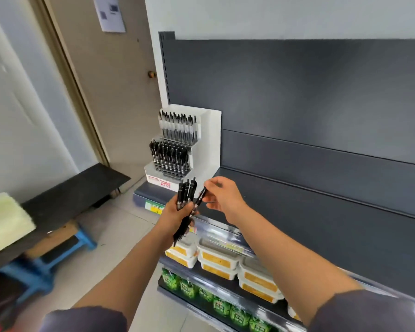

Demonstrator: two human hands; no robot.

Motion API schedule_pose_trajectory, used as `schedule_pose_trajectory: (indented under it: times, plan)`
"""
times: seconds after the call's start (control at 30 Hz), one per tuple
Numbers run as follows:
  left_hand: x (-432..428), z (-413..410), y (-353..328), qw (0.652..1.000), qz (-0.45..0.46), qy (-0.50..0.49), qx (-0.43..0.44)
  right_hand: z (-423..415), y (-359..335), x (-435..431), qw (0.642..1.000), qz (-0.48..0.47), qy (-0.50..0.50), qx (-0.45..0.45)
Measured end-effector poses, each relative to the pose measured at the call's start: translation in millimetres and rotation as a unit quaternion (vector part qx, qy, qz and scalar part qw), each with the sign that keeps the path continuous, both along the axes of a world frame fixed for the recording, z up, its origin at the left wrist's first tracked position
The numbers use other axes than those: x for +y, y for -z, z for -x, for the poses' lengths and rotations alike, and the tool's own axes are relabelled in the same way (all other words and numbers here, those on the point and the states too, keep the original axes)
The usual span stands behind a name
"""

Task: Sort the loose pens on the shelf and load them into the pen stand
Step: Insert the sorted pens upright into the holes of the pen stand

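Gripping a bundle of black pens (187, 191) upright in the left hand (177, 212), fingers curled round the barrels, clicker ends up. Pinching a single black pen (200, 198) near its top end with the right hand (223, 195), thumb and forefinger closed on it. Tilted across the bundle, touching it or only just beside it; cannot tell which. Hovering with both hands over the front edge of the dark shelf (297, 212), just in front of the pen stand (209, 144).

Standing at the shelf's left end, white and stepped: clear-barrelled pens (177, 127) along the top tier, black ones (169, 154) packed on the tier below, open holes along the front row.

Looks like the sorting-and-loading step, and well along by the fill of the stand, with only this handful left to place. Seems to be picking one pen out of the bundle, ready for loading.

Next move, most likely: drawing the single pen clear of the others, carrying it across to the black tier or the free front holes, tip down, lining up over one hole and lowering straight in. Calls for a firm left grip to stop the bundle fanning or slipping. Calls also for a careful right-hand approach past the packed neighbours, avoiding a knock to the crowded rows.
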State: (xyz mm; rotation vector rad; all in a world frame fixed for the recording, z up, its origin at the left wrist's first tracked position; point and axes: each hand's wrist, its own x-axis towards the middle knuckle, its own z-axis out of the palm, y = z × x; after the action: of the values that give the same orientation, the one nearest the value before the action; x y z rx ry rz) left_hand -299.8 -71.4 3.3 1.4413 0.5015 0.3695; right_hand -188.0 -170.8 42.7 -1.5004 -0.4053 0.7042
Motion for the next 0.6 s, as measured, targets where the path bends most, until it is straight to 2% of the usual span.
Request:
schedule_pose_trajectory:
  times: [0.17,0.3,0.47,0.6]
  plan:
    - [61.5,10.3,6.3,0.995,-0.002,-0.095,0.008,1.8,-0.8,60.5,0.999,0.017,-0.007,-0.033]
    - [114.9,6.8,13.6,0.986,-0.007,-0.167,0.017,-10.6,-2.1,108.8,0.994,0.023,0.004,-0.110]
    - [170.7,-19.5,13.6,0.983,-0.008,-0.183,-0.010,-38.4,0.2,166.7,0.980,0.006,0.025,-0.199]
    - [211.1,-46.1,7.2,0.984,-0.016,-0.178,-0.005,-62.7,-0.3,211.6,0.952,0.021,0.021,-0.305]
